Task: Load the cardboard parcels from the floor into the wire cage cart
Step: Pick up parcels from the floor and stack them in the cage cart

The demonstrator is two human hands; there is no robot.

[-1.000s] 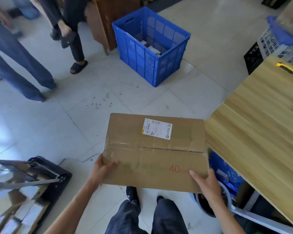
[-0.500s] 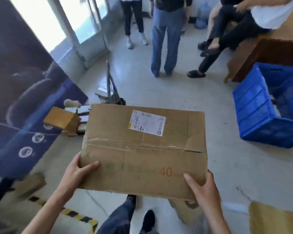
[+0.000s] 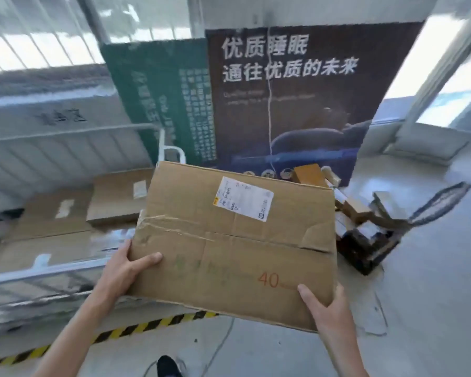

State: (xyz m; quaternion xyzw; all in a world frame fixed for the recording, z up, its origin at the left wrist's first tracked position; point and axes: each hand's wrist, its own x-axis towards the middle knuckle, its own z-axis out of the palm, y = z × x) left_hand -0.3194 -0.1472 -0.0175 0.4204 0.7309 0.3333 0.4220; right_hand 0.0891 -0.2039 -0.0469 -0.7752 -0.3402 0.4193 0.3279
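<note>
- A wire cage cart (image 3: 65, 156) holds several flat parcels (image 3: 114, 202).
- A large cardboard parcel (image 3: 237, 240) is carried in the air just right of the cart, its left edge by the cart's near rail (image 3: 65, 266).
- To load it well, I'd judge: lift it clear of that rail, keep it level, and lower it flat beside the parcels inside.
- Left hand (image 3: 125, 270) grips the corner nearest the cart, thumb on top.
- Right hand (image 3: 326, 308) grips the corner farthest from the cart, thumb on top.
</note>
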